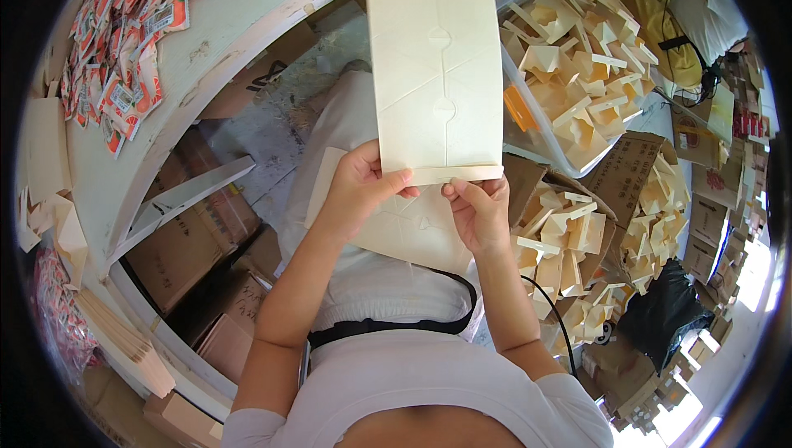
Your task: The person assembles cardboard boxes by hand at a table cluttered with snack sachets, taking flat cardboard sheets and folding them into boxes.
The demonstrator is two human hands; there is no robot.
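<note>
A flat cream cardboard blank [408,101] with crease lines and die-cut curves is held up before me. Its near end is folded over into a narrow strip [458,173]. My left hand [365,191] grips the left corner, thumb on the strip. At the right end of that strip, my right hand [479,206] pinches the fold between thumb and fingers. Beneath both hands, another cream blank [427,234] lies across my lap, partly covered by my hands and the upper piece.
Citrus-printed sachets [130,70] lie heaped on the white table [204,46] at left. A clear plastic bin [526,101] at right is piled with folded cardboard inserts [581,58]. An open carton [588,250] holds more inserts. A black bag [665,312] and a cable [560,318] are nearby.
</note>
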